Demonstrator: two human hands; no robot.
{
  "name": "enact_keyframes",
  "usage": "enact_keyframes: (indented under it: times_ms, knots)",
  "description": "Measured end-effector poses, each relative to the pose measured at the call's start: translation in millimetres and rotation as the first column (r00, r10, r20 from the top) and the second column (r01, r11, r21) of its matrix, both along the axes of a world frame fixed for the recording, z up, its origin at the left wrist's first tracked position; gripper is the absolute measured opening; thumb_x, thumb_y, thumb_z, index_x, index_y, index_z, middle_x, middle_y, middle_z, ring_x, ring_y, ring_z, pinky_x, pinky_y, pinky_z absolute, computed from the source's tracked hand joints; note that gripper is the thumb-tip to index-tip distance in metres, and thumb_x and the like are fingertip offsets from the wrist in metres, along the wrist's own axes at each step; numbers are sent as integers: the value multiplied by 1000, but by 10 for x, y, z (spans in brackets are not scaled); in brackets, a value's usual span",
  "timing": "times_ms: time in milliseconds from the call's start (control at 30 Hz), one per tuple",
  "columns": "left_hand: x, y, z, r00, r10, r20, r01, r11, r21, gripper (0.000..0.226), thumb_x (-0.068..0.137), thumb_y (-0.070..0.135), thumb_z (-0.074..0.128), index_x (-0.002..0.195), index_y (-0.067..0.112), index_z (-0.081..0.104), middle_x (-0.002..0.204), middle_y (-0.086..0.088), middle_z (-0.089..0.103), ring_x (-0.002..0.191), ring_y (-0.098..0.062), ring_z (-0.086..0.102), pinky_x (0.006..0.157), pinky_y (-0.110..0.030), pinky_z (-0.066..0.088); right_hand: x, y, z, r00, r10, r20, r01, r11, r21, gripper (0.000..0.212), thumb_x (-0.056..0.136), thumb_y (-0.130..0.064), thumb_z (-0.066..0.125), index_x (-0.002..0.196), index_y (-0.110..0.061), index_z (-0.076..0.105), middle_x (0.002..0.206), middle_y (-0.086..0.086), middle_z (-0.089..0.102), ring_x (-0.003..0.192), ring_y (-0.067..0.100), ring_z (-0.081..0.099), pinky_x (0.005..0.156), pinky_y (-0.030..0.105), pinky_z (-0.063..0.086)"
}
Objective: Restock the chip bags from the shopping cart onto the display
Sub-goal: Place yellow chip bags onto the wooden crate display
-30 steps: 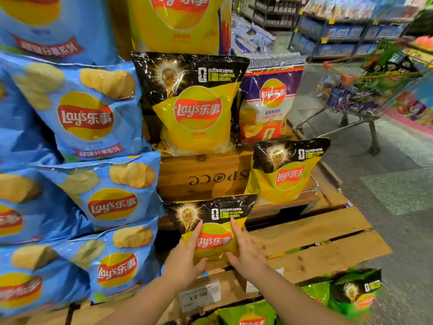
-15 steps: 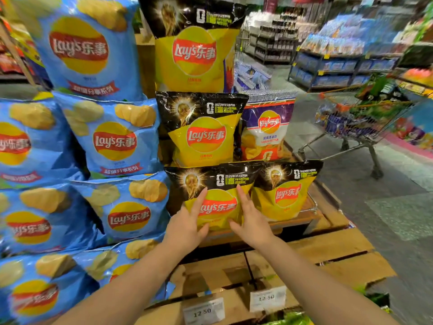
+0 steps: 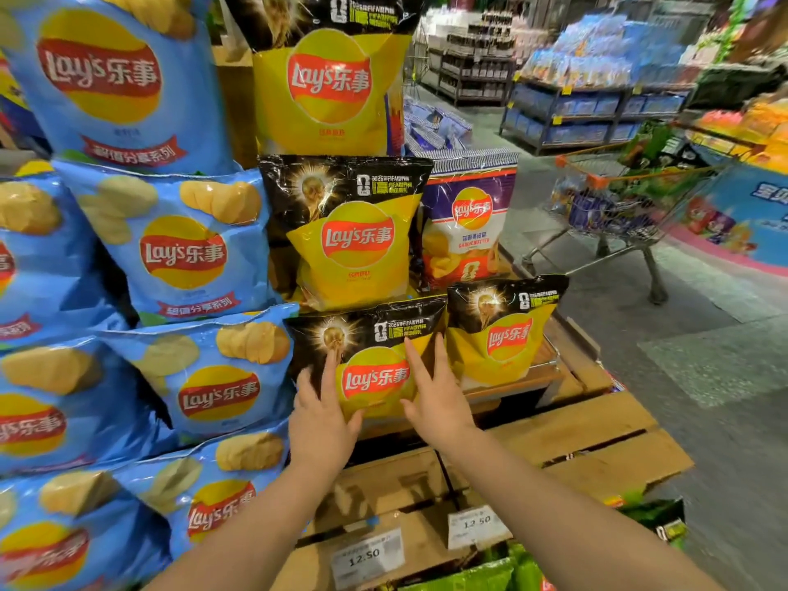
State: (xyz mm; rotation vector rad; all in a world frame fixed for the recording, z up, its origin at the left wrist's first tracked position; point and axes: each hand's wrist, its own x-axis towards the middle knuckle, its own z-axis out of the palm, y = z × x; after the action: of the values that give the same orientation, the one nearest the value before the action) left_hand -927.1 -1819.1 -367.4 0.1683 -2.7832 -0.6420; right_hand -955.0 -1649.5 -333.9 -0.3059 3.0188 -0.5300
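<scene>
With the yellow chip bag (image 3: 375, 368) standing at frame centre beside its twin (image 3: 507, 330), both flat, straight-fingered hands, left hand (image 3: 320, 415) and right hand (image 3: 435, 398), should press it upright, logo forward, before letting go.
</scene>
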Motion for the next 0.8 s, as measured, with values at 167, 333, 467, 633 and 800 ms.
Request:
enact_keyframes:
  times_ms: [167, 333, 467, 633, 800]
  knots:
    - [66, 4, -143, 985, -64, -160, 27, 974, -226, 111, 43, 30, 92, 137, 14, 35, 126, -16, 36, 115, -34, 38, 86, -54, 45, 151, -47, -53, 985, 133, -108, -113, 978, 175, 91, 97, -33, 51, 134, -22, -31, 139, 1, -41, 132, 20, -35, 113, 34, -11]
    - [21, -44, -225, 977, -171, -129, 94, 882, -462, 110, 55, 38, 84, 144, 10, 25, 151, -10, 19, 146, -29, -1, 115, -50, -2, 127, -111, -240, 972, 198, -124, -134, 909, 394, 88, 99, -42, 38, 134, -6, -34, 135, 12, -47, 128, 28, -40, 109, 39, -20]
    - [-37, -12, -387, 912, -384, -144, 223, 759, -611, 84, 82, 35, 43, 150, 4, 4, 159, -12, -5, 146, -30, -7, 118, -46, -4, 42, -123, -349, 969, 205, -141, -128, 897, 424, 78, 102, -37, 30, 136, -6, -33, 135, 13, -49, 128, 28, -41, 108, 40, -20]
    - [-229, -35, -471, 902, -400, -164, 244, 784, -571, 77, 88, 39, 28, 150, 4, -2, 158, -14, -11, 146, -30, -4, 119, -44, 0, -128, -125, -499, 929, 194, -315, -80, 936, 343, 79, 92, -44, 39, 149, -3, 4, 155, 20, -2, 145, 33, 2, 117, 44, 9]
    - [-518, -134, -368, 853, -461, -245, 258, 780, -570, 82, 89, 50, 31, 151, 12, -6, 158, -13, -13, 146, -28, -9, 118, -42, -4, -341, -51, -525, 897, 227, -378, -137, 958, 250, 82, 88, -49, 30, 151, -4, 4, 155, 16, 18, 141, 29, 17, 113, 42, 12]
